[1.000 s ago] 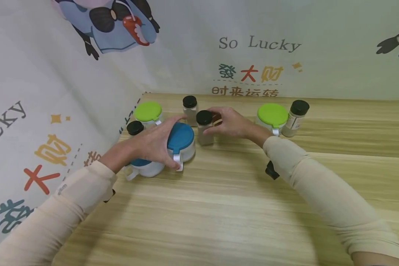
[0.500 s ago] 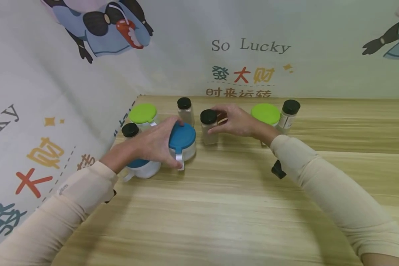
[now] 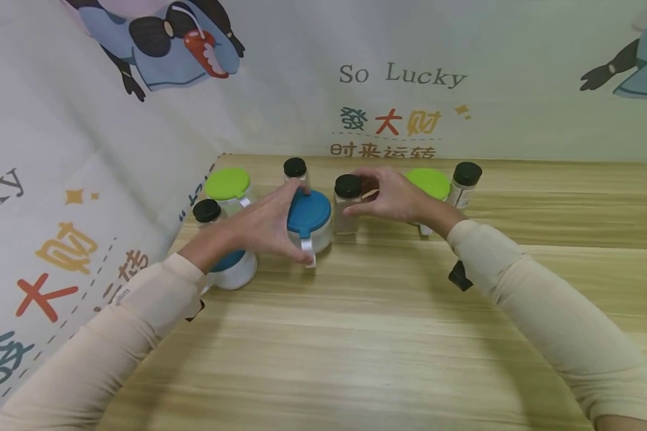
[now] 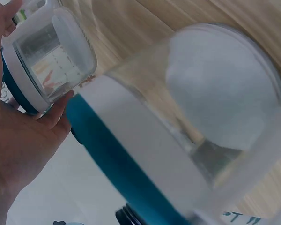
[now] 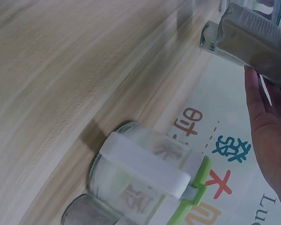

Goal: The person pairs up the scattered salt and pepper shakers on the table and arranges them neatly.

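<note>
My left hand (image 3: 264, 224) grips a clear seasoning jar with a blue lid (image 3: 310, 213) and a white handle, thumb near the handle and fingers round the far side. In the left wrist view the same jar (image 4: 51, 61) shows its glass body between my fingers. My right hand (image 3: 392, 194) holds a square spice bottle with a black cap (image 3: 348, 206), thumb in front and fingers behind. The right wrist view shows greyish contents in that bottle (image 5: 253, 44). Both containers are upright, side by side. A second black-capped bottle (image 3: 295, 168) stands behind the jar, partly hidden.
Left of my left hand are a green-lidded jar (image 3: 228, 184), a black-capped bottle (image 3: 207, 211) and another blue-lidded jar (image 3: 232, 272), partly under my wrist. Beyond my right wrist stand a green-lidded jar (image 3: 428, 183) and a labelled bottle (image 3: 465, 182). A printed curtain (image 3: 280, 96) borders the table.
The spice bottle has moved right with my right hand, away from the rear bottle. My left hand has since shifted the blue-lidded jar right, so it now overlaps the rear bottle. The view has turned slightly.
</note>
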`<state>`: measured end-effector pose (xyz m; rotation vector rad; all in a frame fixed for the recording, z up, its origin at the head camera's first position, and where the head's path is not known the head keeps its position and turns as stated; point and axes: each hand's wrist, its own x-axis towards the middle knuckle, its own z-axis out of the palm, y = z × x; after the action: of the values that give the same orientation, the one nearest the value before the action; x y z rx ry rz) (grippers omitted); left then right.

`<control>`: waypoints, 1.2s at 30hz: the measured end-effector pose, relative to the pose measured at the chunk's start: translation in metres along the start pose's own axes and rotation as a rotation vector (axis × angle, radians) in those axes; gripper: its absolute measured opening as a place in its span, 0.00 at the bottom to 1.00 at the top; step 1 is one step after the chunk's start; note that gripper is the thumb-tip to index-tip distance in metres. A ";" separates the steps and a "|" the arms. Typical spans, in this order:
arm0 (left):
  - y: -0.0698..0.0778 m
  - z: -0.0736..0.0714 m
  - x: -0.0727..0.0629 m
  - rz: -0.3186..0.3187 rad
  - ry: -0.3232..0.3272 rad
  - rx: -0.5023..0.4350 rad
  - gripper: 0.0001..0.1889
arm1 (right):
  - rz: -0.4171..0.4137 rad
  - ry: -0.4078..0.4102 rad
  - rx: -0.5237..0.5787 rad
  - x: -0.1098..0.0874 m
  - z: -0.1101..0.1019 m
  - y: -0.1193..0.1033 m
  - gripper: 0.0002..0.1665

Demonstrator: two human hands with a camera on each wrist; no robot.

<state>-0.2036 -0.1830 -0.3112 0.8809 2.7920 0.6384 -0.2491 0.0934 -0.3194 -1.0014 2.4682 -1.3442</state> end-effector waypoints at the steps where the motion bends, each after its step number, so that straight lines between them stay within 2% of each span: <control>1: 0.002 0.001 0.001 0.005 0.003 -0.002 0.62 | 0.001 0.002 0.003 -0.002 0.000 0.001 0.34; 9: 0.013 0.009 0.011 0.066 0.022 -0.033 0.62 | -0.002 0.027 0.020 -0.016 -0.003 0.005 0.32; 13: 0.020 0.017 0.014 0.088 0.029 -0.066 0.61 | -0.008 0.032 0.035 -0.029 -0.007 0.004 0.32; 18: 0.033 0.027 0.015 0.119 0.022 -0.074 0.62 | 0.029 0.027 0.032 -0.050 -0.012 0.005 0.33; 23: 0.050 0.032 0.013 0.130 0.038 -0.044 0.61 | 0.065 0.017 0.017 -0.075 -0.019 0.003 0.36; 25: 0.056 0.032 0.013 0.146 0.048 -0.025 0.60 | 0.084 0.013 0.014 -0.085 -0.023 0.000 0.38; 29: 0.065 0.036 0.015 0.193 0.063 0.020 0.60 | 0.108 0.011 -0.001 -0.105 -0.030 0.002 0.37; 36: 0.077 0.056 0.024 0.255 0.078 0.049 0.59 | 0.150 0.014 -0.026 -0.139 -0.047 0.014 0.33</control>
<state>-0.1688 -0.0930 -0.3282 1.2628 2.7981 0.6548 -0.1700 0.2174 -0.3268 -0.7964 2.5199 -1.2801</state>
